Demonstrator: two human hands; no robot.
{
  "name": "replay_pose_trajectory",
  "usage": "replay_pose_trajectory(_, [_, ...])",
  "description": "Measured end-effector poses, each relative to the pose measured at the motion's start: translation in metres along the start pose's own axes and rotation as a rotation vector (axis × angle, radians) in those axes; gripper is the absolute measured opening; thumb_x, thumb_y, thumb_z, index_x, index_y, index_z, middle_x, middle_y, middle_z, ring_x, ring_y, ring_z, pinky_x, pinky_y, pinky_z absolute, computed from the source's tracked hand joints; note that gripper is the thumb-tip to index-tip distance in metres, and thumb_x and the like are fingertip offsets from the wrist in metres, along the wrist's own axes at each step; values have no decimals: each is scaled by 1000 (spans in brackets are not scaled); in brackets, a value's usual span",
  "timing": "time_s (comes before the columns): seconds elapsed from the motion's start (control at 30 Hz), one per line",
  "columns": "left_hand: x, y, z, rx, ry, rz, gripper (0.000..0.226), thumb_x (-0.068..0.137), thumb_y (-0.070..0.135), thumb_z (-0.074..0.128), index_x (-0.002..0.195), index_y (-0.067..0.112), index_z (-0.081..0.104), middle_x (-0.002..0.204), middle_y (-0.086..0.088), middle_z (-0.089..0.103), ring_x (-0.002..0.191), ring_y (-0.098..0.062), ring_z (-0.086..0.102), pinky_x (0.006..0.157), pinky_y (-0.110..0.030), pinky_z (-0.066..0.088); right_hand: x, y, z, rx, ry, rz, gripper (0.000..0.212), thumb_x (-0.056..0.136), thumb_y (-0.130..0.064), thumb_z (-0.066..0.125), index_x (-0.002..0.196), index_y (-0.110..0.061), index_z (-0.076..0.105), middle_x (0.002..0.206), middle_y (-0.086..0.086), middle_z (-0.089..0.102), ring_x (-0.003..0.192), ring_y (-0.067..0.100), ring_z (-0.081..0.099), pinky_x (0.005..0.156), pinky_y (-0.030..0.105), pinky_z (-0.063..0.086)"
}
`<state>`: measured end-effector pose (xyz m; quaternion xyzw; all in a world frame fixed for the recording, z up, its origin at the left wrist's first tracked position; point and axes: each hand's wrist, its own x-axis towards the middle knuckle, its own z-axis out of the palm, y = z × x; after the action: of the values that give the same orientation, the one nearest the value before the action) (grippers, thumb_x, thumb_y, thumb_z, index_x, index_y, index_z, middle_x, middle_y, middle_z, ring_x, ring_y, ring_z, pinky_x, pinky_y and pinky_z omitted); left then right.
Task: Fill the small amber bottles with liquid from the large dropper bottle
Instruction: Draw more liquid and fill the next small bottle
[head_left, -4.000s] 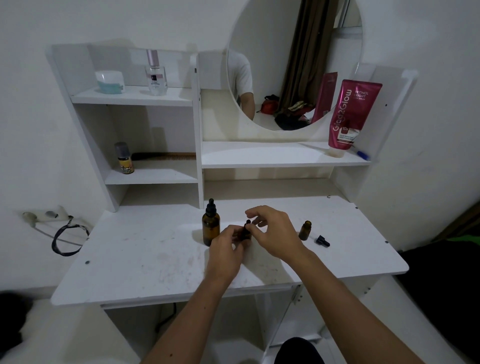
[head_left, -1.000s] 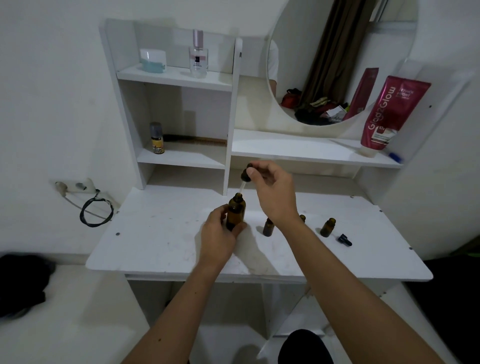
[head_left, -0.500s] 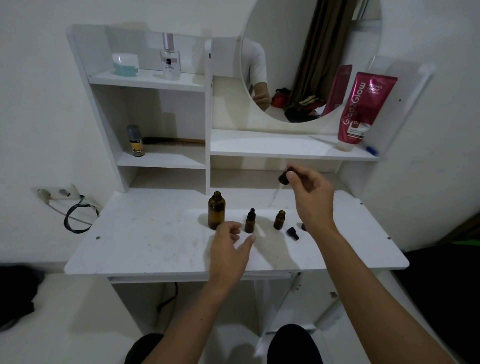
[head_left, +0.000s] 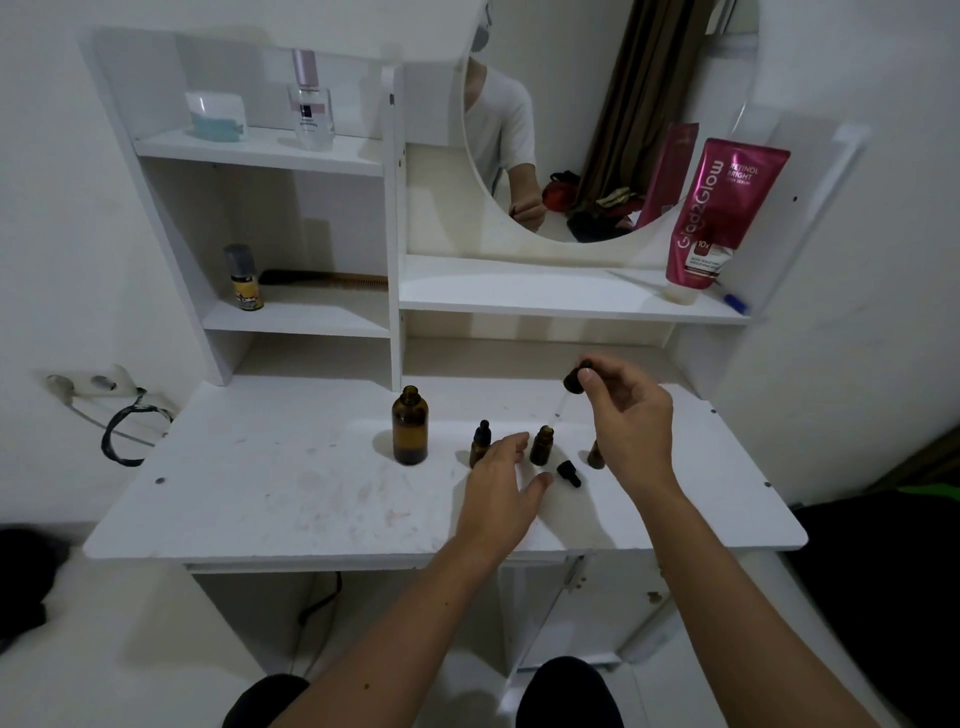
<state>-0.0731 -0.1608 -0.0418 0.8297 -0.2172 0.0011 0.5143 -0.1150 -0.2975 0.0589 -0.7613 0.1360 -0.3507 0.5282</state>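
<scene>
The right hand (head_left: 626, 421) pinches the dropper (head_left: 575, 378) by its black bulb right of centre, glass tube slanting down-left so its tip hangs just above the open small bottle (head_left: 542, 445), likely to release liquid there. The left hand (head_left: 501, 491), fingers loosely spread and holding nothing, reaches toward that bottle, probably to steady it. Left of it stand a capped bottle (head_left: 479, 442) and the uncapped large bottle (head_left: 410, 425); a loose cap (head_left: 568, 472) lies on the desk (head_left: 291, 493), and another small bottle (head_left: 596, 455) peeks from behind the right wrist

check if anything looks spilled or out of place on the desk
No spill shows. A loose cap lies on its side by the open small bottle. The big bottle stands uncapped. Faint reddish smudges mark the desk.
</scene>
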Motion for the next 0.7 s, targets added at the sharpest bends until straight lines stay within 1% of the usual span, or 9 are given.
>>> replay_pose_trajectory(0.07, [6, 4, 5, 25, 1, 4, 53, 93, 29, 73, 141, 20, 54, 138, 5, 60, 127, -12, 55, 111, -33, 45, -2, 4, 1, -27, -18, -5, 15, 100, -18, 68, 112, -21, 77, 96, -7, 80, 69, 0, 70, 65, 25, 54])
replay_pose_trajectory(0.1, [8, 6, 8, 35, 6, 6, 51, 93, 27, 72, 141, 19, 54, 138, 5, 60, 128, -12, 55, 111, -32, 44, -2, 5, 2, -26, -27, 3, 15, 100, -17, 68, 112, -21, 77, 95, -7, 80, 74, 0, 72, 66, 25, 55])
replay_pose_trajectory(0.17, [13, 8, 13, 41, 28, 10, 46, 94, 25, 71, 137, 19, 57, 133, 5, 62, 124, -12, 57, 109, -29, 44, -4, 7, 4, -15, -44, 3, 15, 99, -13, 69, 111, -17, 77, 93, -6, 80, 88, 3, 75, 77, 26, 60])
replay_pose_trajectory(0.2, [15, 9, 16, 40, 38, 7, 42, 94, 24, 70, 135, 20, 58, 130, 6, 64, 122, -11, 59, 108, -29, 46, -4, 8, 5, -19, -54, -4, 15, 99, -11, 70, 110, -15, 77, 93, -5, 80, 91, 4, 76, 84, 26, 60])
replay_pose_trajectory(0.27, [19, 7, 19, 35, 61, 6, 35, 95, 21, 69, 130, 21, 61, 124, 7, 66, 116, -9, 62, 104, -31, 50, -5, 11, 7, -38, -75, -7, 13, 98, -9, 71, 108, -15, 78, 92, -6, 80, 92, 5, 76, 89, 25, 60])
replay_pose_trajectory(0.37, [21, 3, 22, 48, 83, 28, 27, 98, 17, 64, 125, 20, 64, 118, 7, 69, 110, -11, 64, 101, -35, 53, -6, 16, 10, -70, -104, 10, 10, 97, -9, 71, 99, -16, 78, 89, -5, 80, 91, 8, 77, 92, 32, 61])
replay_pose_trajectory(0.47, [22, 2, 22, 66, 88, 44, 24, 100, 19, 62, 124, 20, 64, 116, 6, 70, 109, -12, 65, 101, -34, 51, -7, 20, 13, -93, -91, 14, 13, 96, -7, 70, 93, -18, 77, 86, -5, 80, 89, 11, 77, 92, 37, 61])
replay_pose_trajectory(0.6, [22, 1, 22, 79, 87, 42, 23, 100, 22, 62, 123, 21, 64, 116, 5, 70, 108, -13, 65, 102, -32, 51, -4, 20, 13, -104, -100, 13, 12, 98, -9, 68, 94, -17, 77, 86, -4, 80, 89, 11, 77, 92, 37, 61])
replay_pose_trajectory(0.7, [22, 1, 22, 77, 87, 39, 23, 100, 23, 61, 123, 21, 64, 117, 5, 70, 107, -13, 65, 99, -31, 52, -4, 19, 12, -86, -124, 35, 11, 99, -11, 67, 104, -14, 76, 89, -2, 80, 90, 10, 77, 95, 38, 60])
